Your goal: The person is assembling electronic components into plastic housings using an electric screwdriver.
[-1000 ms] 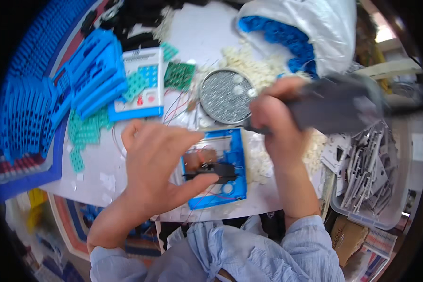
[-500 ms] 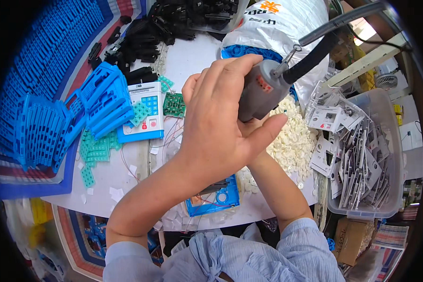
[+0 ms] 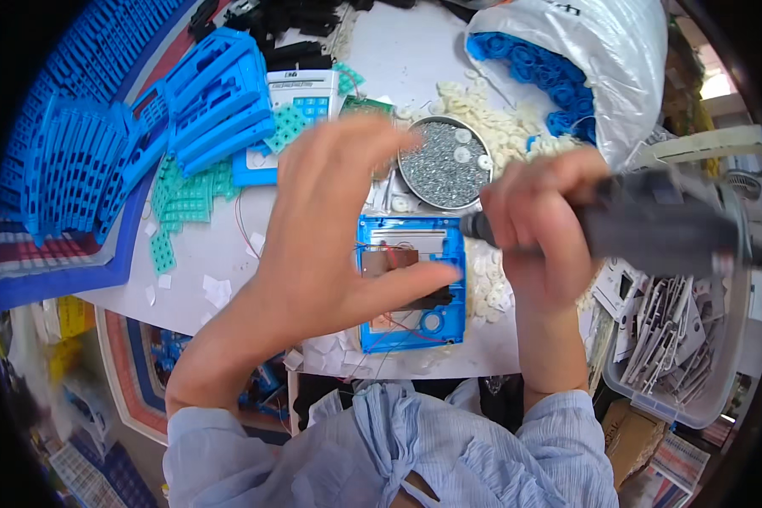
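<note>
My right hand (image 3: 550, 224) is wrapped round a dark electric screwdriver (image 3: 665, 222), which lies almost level with its tip toward the left. In front of me a blue plastic casing (image 3: 455, 326) rests on the table, with red wires and a brown part inside. My left hand (image 3: 334, 212) hovers over the casing's left side, thumb spread away from the fingers, holding nothing; its fingertips are blurred. Just beyond the casing stands a round metal bowl (image 3: 449, 207) of small screws, with a few white discs on top.
Blue plastic frames (image 3: 216, 102) and green keypad sheets (image 3: 182, 199) pile up at left, beside a white-and-blue keypad box (image 3: 313, 85). Cream discs (image 3: 516, 118) spread below a white sack (image 3: 626, 68) of blue parts. A clear bin (image 3: 711, 406) at right holds flat silvery-white panels.
The screwdriver has come down from upright to nearly level, in my right hand. My left hand has left it and moved left. The view has shifted, and the bowl and casing now show.
</note>
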Available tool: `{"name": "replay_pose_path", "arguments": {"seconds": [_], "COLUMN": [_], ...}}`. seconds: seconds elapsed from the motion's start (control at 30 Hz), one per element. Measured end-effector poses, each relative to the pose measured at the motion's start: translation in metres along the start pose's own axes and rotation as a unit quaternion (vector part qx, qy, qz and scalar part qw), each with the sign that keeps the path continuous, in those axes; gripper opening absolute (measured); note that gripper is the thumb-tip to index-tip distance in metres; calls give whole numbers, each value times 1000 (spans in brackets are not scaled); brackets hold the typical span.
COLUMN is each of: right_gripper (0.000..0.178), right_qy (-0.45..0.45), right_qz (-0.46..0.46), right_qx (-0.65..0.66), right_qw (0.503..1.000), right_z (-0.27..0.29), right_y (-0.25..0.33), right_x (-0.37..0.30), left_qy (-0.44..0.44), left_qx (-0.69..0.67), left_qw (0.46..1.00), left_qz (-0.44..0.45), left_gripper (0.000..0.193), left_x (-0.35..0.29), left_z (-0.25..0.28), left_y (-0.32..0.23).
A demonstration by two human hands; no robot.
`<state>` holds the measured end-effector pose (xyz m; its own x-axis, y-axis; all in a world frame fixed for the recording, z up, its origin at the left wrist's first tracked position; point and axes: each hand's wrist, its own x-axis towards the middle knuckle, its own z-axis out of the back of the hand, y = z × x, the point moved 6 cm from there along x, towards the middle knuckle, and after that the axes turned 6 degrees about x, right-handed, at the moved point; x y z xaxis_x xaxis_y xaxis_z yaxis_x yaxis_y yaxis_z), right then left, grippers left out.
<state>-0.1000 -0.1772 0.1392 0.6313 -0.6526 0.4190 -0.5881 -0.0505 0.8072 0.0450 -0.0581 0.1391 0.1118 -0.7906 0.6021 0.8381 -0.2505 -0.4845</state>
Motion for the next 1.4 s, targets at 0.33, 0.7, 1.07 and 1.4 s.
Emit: {"name": "replay_pose_path", "arguments": {"seconds": [0.33, 0.7, 1.07, 1.4], "right_gripper": [29, 30, 29, 36], "right_qy": [79, 81, 66, 40], "right_qz": [-70, -73, -66, -126], "right_qx": [25, 11, -17, -71], "right_qw": [994, 994, 995, 989], "right_z": [-19, -23, -30, -36], "right_y": [-22, -29, -32, -28], "right_x": [-39, -41, -41, -41], "left_qy": [133, 115, 86, 86], "left_qx": [24, 30, 54, 55], "left_qw": [988, 991, 994, 994], "left_qz": [73, 68, 38, 45], "left_gripper": [55, 43, 44, 41], "left_x": [-101, -104, -106, -110], "left_z": [-60, -60, -62, -60], "left_y": [10, 11, 6, 7]}}
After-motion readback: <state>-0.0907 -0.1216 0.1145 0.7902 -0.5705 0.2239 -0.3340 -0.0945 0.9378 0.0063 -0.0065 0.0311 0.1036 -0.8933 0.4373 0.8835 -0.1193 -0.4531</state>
